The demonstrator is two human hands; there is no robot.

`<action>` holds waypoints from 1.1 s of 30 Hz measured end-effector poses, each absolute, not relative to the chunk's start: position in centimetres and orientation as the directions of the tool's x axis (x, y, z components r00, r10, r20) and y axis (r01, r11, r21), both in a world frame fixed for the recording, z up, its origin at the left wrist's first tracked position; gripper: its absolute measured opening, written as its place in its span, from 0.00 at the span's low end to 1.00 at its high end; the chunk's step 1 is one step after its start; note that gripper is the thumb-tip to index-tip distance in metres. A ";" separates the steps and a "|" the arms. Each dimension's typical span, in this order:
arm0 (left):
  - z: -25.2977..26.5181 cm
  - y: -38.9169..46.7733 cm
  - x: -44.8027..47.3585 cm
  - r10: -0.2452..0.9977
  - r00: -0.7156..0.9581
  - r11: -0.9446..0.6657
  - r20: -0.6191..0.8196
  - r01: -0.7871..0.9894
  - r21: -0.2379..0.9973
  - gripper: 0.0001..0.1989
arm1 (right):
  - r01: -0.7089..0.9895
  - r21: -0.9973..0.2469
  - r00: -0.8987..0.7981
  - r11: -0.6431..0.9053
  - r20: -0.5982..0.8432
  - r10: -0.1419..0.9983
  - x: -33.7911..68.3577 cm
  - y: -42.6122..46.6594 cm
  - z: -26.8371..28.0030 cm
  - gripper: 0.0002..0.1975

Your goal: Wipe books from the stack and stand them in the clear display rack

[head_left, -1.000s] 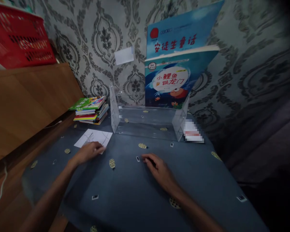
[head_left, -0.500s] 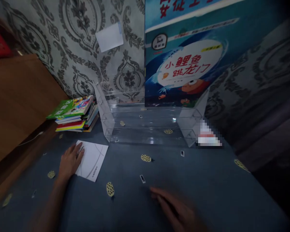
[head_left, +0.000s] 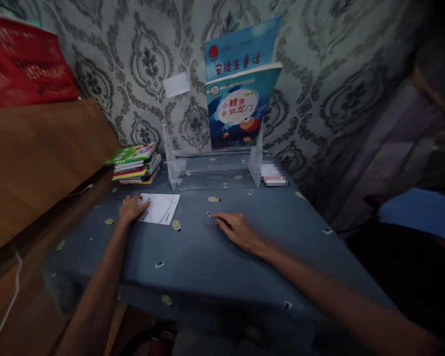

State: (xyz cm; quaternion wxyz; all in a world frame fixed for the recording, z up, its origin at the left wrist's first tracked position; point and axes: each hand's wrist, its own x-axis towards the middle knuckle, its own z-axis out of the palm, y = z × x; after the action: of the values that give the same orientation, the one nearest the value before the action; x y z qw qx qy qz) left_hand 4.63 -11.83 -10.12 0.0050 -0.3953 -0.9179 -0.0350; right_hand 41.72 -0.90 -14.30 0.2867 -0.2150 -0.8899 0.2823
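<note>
My left hand rests on the left edge of a white printed card or booklet, fingers stretched out and thumb on its surface. The card lies flat on the patterned tablecloth and carries thin curved grey lines and small dark lettering. To the right, my right hand is low over the tablecloth, index finger extended and thumb apart below it. Nothing shows between those fingers. Its index fingertip is beside a small printed label mark of the cloth.
Behind the card stands a clear acrylic rack, with two blue picture books upright at its right side. A stack of books is at the back left. A blurred white item lies right of the rack. A red basket tops the wooden cabinet.
My view has drawn back and now takes in the table's front edge. The right hand has shifted forward, closer to the printed label mark. My left hand stays on the card.
</note>
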 end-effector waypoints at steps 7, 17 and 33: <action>-11.0 -11.8 13.3 0.810 -0.578 0.573 0.103 0.816 0.076 0.29 | 0.215 -0.577 -0.708 0.788 0.464 0.533 41.7 -1.0 -14.1 0.16; -11.2 -8.2 22.3 0.913 -0.389 0.391 0.124 0.920 0.007 0.26 | 0.186 -0.398 -0.717 0.898 0.570 0.401 42.0 -0.9 -14.1 0.14; -12.7 -5.1 23.7 0.968 0.180 -0.182 0.175 0.983 -0.002 0.16 | 0.410 -0.251 -0.819 0.877 0.321 0.475 40.4 1.2 -16.0 0.22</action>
State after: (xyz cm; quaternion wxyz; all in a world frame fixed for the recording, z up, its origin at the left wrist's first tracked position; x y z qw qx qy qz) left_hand 23.73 -5.13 -12.66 0.0571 -0.7659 -0.6369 -0.0668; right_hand 40.41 1.24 -15.97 0.1899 -0.2330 -0.9499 0.0854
